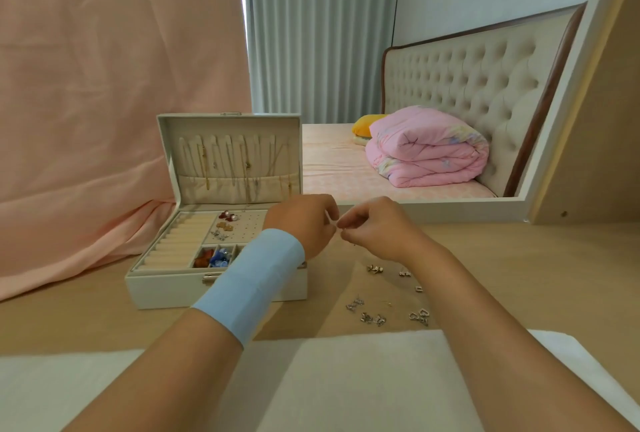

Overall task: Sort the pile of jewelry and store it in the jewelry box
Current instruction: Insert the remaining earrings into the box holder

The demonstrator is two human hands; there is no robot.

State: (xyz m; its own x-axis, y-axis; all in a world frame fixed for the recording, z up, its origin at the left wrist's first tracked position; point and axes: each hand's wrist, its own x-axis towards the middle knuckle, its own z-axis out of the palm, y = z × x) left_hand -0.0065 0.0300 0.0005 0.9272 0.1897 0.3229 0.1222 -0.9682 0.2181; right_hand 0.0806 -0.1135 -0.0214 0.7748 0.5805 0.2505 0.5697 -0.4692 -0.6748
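A white jewelry box (166, 288) stands open on the wooden table, its lid upright with necklaces (247, 168) hanging inside. Its tray holds ring rolls, earrings (227, 220) on a pegged panel and coloured beads (213, 257) in small compartments. My left hand (304, 222), with a blue band on the wrist, and my right hand (372, 229) meet above the table just right of the box. Both pinch a tiny earring (338, 226) between their fingertips. Several loose silver pieces (372, 314) lie scattered on the table below my right hand.
A pink cloth (86, 120) hangs behind the box on the left. A large mirror (450, 85) at the back shows a bed with a pink quilt. A white cloth (363, 379) lies along the table's near edge under my forearms.
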